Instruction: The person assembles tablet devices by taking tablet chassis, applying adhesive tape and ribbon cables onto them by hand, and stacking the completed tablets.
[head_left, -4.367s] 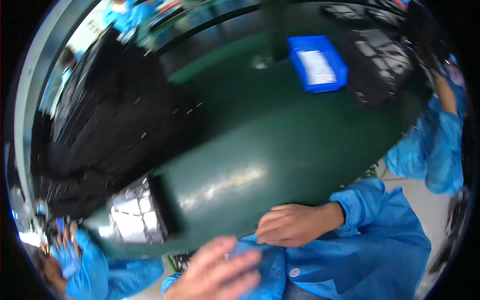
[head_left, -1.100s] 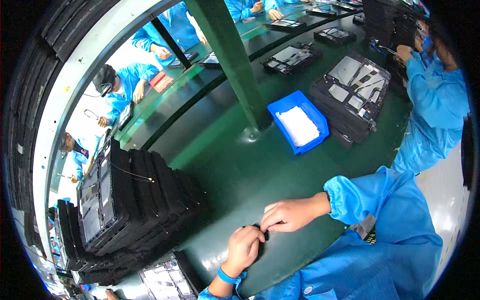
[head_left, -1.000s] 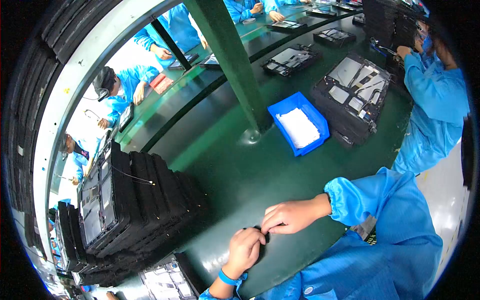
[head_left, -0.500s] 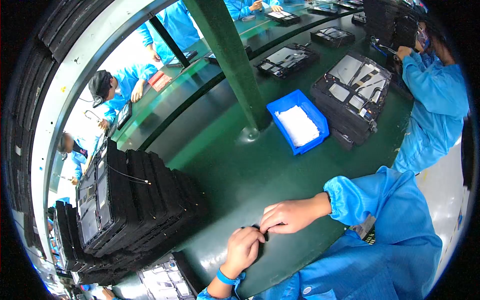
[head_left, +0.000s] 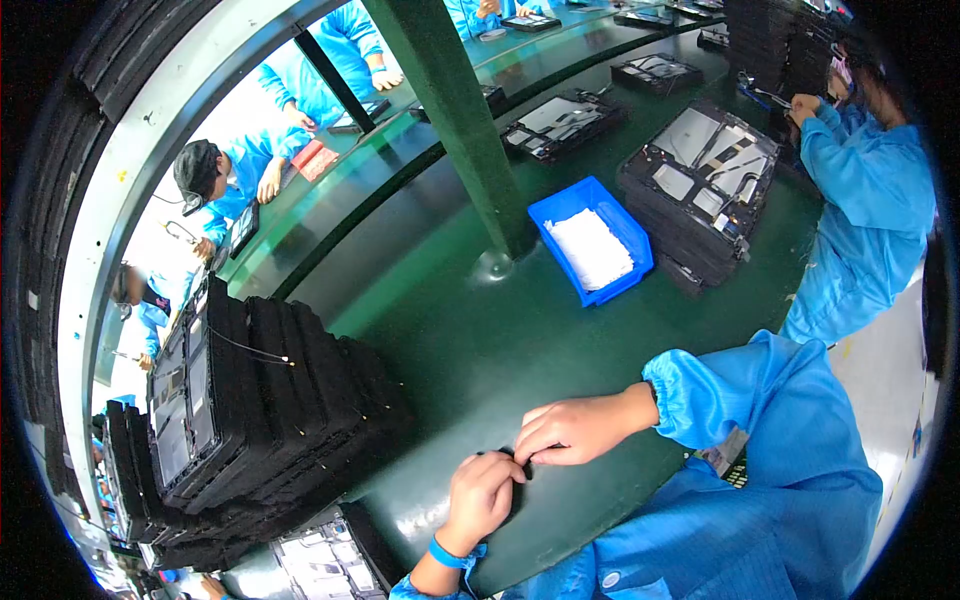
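My left hand (head_left: pixel 480 498), with a blue band on its wrist, rests on the green table (head_left: pixel 570 510) with its fingers curled. Coming in from the right, my right hand (head_left: pixel 575 430) lies on the tabletop, fingers bent and pressed together. The fingertips of both hands meet; anything between them is hidden. Left of the hands stands a tall stack of black framed panels (head_left: pixel 290 390) with thin cables sticking out. Below that stack, near my left wrist, is another black device panel (head_left: pixel 325 562) with silvery parts. Beyond my right hand sits a blue bin (head_left: pixel 628 285) holding white sheets (head_left: pixel 590 248).
A green post (head_left: pixel 450 120) rises from the table. Stacked device panels (head_left: pixel 705 180) stand right of the bin, near a co-worker in blue (head_left: pixel 865 190). More panels (head_left: pixel 562 125) lie farther back. Several people in blue work across the table. A pale metal frame (head_left: pixel 100 240) curves along the left.
Since the oldest frame, my left hand has come down from a raised, spread pose to meet my right hand. Over the last second both stay nearly still, while a person across the table shifts their arms.
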